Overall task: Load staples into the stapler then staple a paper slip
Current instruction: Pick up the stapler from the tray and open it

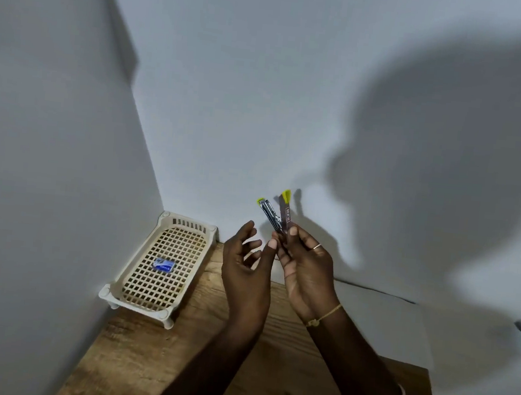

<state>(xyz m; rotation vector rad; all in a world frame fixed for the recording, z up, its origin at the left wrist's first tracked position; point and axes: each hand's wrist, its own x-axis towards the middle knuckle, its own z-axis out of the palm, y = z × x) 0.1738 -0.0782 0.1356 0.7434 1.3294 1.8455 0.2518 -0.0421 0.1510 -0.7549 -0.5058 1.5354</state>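
**Stapler held open above the tabletop, staple box waiting in the tray**

At the far left corner of the wooden tabletop (148,355), a cream lattice tray (135,293) is sitting pushed into the angle of the two pale walls (263,86). A small blue staple box (163,265) is lying flat on the tray's mesh floor, roughly in its middle, apart from every rim.

Moving right, the left hand (246,269) is hovering above the tabletop's far edge with its palm turned toward the other hand. Its fingers are spread and loosely curled and are gripping nothing; the thumb tip is reaching up close to the base of the stapler (277,219), though contact there is too small to tell.

Just beside it, the right hand (308,265) is closing its thumb and fingers around the lower end of the stapler, holding it upright in the air, clear of the tabletop. The stapler is standing hinged open in a narrow V: the metal magazine arm is leaning left, the other arm is leaning right, and each is ending in a yellow-green tip. A ring is showing on one finger of this hand, a thin cord on its wrist and a pale bangle further down the forearm.

Behind the right hand, a large dark shadow (445,183) is falling across the wall.
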